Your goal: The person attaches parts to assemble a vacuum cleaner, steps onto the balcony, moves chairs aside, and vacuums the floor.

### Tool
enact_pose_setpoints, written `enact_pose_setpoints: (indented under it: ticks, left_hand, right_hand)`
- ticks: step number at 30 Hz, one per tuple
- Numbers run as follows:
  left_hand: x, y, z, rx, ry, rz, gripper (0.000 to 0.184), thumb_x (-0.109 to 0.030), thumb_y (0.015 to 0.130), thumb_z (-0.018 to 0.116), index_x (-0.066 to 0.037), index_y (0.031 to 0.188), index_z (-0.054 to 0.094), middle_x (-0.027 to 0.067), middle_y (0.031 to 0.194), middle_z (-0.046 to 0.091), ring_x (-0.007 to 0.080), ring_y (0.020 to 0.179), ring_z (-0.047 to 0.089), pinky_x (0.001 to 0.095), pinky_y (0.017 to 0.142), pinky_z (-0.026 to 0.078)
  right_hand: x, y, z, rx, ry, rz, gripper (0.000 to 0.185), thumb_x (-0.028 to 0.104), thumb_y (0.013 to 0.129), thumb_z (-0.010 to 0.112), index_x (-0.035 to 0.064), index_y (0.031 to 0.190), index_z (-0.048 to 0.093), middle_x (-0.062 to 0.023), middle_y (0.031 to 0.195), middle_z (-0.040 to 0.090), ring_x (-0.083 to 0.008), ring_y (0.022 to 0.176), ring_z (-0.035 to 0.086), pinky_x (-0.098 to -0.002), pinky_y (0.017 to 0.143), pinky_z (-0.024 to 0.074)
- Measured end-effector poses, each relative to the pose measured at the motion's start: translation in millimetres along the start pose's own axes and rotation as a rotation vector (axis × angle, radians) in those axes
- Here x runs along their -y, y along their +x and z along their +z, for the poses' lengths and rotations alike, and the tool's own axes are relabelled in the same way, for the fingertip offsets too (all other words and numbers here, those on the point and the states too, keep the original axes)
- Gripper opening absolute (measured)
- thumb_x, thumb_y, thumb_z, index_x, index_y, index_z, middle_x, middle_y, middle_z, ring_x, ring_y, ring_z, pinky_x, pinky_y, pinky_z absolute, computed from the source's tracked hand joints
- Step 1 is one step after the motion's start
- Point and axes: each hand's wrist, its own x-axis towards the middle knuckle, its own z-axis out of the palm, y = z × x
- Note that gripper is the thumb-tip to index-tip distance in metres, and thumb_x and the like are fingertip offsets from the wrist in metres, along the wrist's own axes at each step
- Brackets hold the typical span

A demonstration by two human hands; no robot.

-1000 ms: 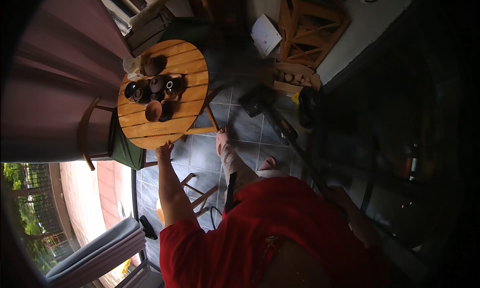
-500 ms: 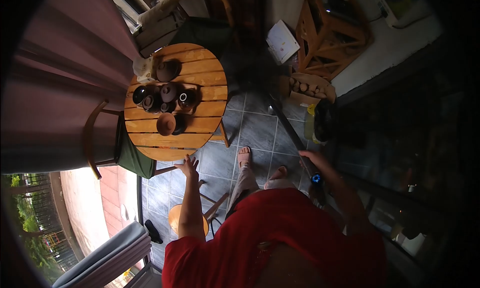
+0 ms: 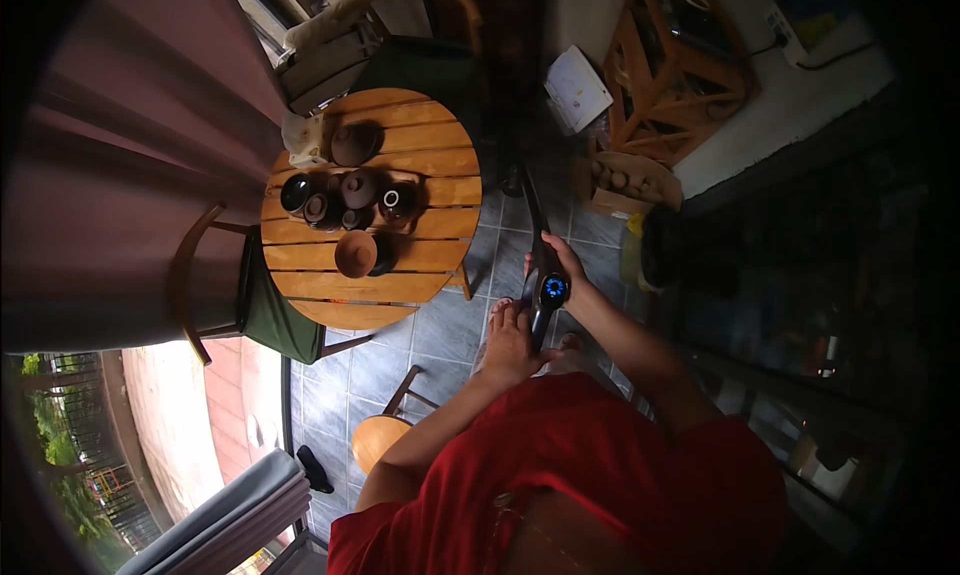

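My right hand (image 3: 562,263) is wrapped around the dark shaft of a stick vacuum cleaner (image 3: 537,207), just above its round display lit blue. Lower down, by the handle end, my left hand (image 3: 512,343) rests against the vacuum, its thumb on one side of the handle and its fingers on the other. The shaft slants up and away from me toward the dark floor beside the round table. The far end of the vacuum is lost in shadow.
On the left, a round slatted wooden table (image 3: 440,252) bears several dark pots and bowls. Chairs with green seats (image 3: 280,310) stand around it, and a wooden stool (image 3: 378,440) is near my left arm. Right of the shaft are a cardboard box (image 3: 612,200) and a wooden rack (image 3: 680,95).
My left hand has come from the table's edge to the vacuum handle. The vacuum and my right hand have swung left, in front of my body.
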Motion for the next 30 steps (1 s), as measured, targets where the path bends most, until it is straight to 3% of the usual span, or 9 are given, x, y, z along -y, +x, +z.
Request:
enact_pose_setpoints:
  ticks: [1,2,6,9,12,17,19,25,30]
  left_hand:
    - [-4.3,1.7,3.0,-0.060,0.050,-0.025,0.072,-0.043,0.062,0.072,0.003,0.111,0.046,0.0219,0.115,0.044,0.0402,0.110,0.039,0.0458,0.094,0.032]
    - [-10.3,0.0,7.3,-0.103,-0.056,-0.015,0.069,-0.025,0.059,0.074,0.005,0.112,0.040,0.0245,0.113,0.045,0.0404,0.106,0.043,0.0442,0.091,0.036]
    - [-27.0,-24.9,6.7,0.010,-0.127,-0.159,0.069,-0.013,0.062,0.065,0.005,0.122,0.036,0.0250,0.108,0.052,0.0396,0.097,0.053,0.0423,0.080,0.045]
    - [-39.6,-71.2,-5.4,0.009,-0.125,-0.108,0.080,-0.011,0.060,0.064,0.002,0.131,0.028,0.0259,0.108,0.053,0.0412,0.093,0.055,0.0411,0.078,0.046]
    - [-60.3,-112.1,-16.2,0.073,-0.078,-0.115,0.084,-0.008,0.059,0.062,0.000,0.134,0.023,0.0261,0.106,0.054,0.0412,0.088,0.057,0.0404,0.075,0.047]
    - [-81.2,-143.8,-53.5,0.232,-0.143,-0.206,0.082,-0.008,0.060,0.064,0.002,0.132,0.025,0.0303,0.117,0.046,0.0408,0.104,0.050,0.0415,0.084,0.045]
    - [-73.5,-135.6,-70.0,0.261,-0.124,-0.193,0.083,-0.005,0.059,0.061,-0.002,0.133,0.026,0.0294,0.115,0.048,0.0406,0.101,0.052,0.0412,0.081,0.047]
    - [-40.0,-69.7,-53.7,0.308,-0.066,-0.172,0.080,-0.007,0.059,0.060,-0.002,0.132,0.027,0.0319,0.115,0.047,0.0422,0.099,0.051,0.0433,0.082,0.044]
    - [-31.3,-30.9,5.2,0.099,-0.159,-0.001,0.082,-0.008,0.057,0.061,-0.003,0.132,0.028,0.0305,0.112,0.049,0.0422,0.097,0.052,0.0416,0.081,0.045]
  right_hand:
    - [0.7,-0.2,-0.2,-0.025,0.003,-0.003,0.035,0.034,0.079,0.058,0.0023,0.083,0.046,-0.0132,0.071,0.054,-0.0244,0.062,0.056,-0.0362,0.058,0.0501]
    - [-0.5,-7.4,-1.4,-0.048,0.010,-0.007,0.034,0.034,0.079,0.058,0.0023,0.083,0.045,-0.0135,0.071,0.054,-0.0244,0.062,0.056,-0.0361,0.059,0.0501]
    - [-10.9,-39.3,-5.8,-0.030,0.089,0.033,0.034,0.035,0.078,0.057,0.0046,0.085,0.044,-0.0115,0.065,0.054,-0.0245,0.056,0.056,-0.0353,0.055,0.0498]
    - [-44.7,-65.3,-25.4,0.000,0.086,0.103,0.034,0.036,0.079,0.055,0.0034,0.084,0.046,-0.0108,0.066,0.054,-0.0239,0.058,0.057,-0.0346,0.058,0.0499]
    - [-80.1,-96.5,-43.1,0.022,0.169,0.177,0.028,0.034,0.080,0.049,0.0058,0.077,0.045,-0.0044,0.066,0.043,-0.0167,0.060,0.047,-0.0302,0.063,0.0436]
    - [-96.6,-142.8,-27.5,-0.034,0.051,0.282,0.026,0.033,0.081,0.051,0.0078,0.084,0.044,-0.0092,0.077,0.054,-0.0235,0.071,0.057,-0.0364,0.064,0.0496]
    - [-99.0,-134.7,-12.5,-0.024,0.071,0.201,0.032,0.033,0.081,0.052,0.0056,0.095,0.041,-0.0119,0.075,0.055,-0.0247,0.068,0.057,-0.0380,0.064,0.0503]
    - [-60.8,-79.1,-12.7,-0.048,0.125,0.036,0.034,0.035,0.081,0.051,0.0020,0.085,0.047,-0.0122,0.073,0.056,-0.0249,0.065,0.059,-0.0358,0.063,0.0510]
    - [-8.3,-51.2,-50.0,0.090,0.088,0.026,0.042,0.041,0.080,0.052,-0.0003,0.083,0.046,-0.0129,0.074,0.055,-0.0260,0.069,0.056,-0.0373,0.068,0.0488]
